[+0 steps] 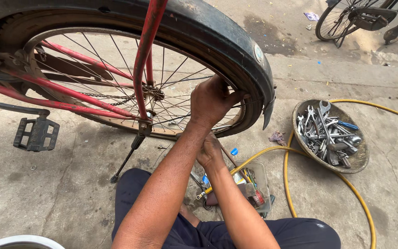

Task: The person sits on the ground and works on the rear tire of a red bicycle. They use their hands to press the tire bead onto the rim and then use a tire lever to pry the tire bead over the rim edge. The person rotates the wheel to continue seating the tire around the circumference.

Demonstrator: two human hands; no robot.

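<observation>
Outdoors on rough concrete ground (70, 184), dusty and stained, with part of another bicycle (365, 18) parked up in the far right corner. The person is crouched in dark trousers right behind the rear wheel (116, 92) of a red bicycle, which sits under a black mudguard (236, 41) and is propped on its kickstand (127, 159).

The left hand (213, 101) is up on the tyre (249, 110) at the wheel's right side, fingers (236, 97) curled closed around the tyre and rim. The right hand (209, 151) is lower, just under the left wrist and close to the rim; it's seen from the back, so I can't tell how far its fingers are open or whether it's holding anything.

Just right of the hands a yellow hose (291, 193) loops across the ground, passing over a clear plastic box (259, 184) of small bits. Further right is a round metal bowl (360, 161) full of spanners. A black pedal (36, 133) hangs on the left.
</observation>
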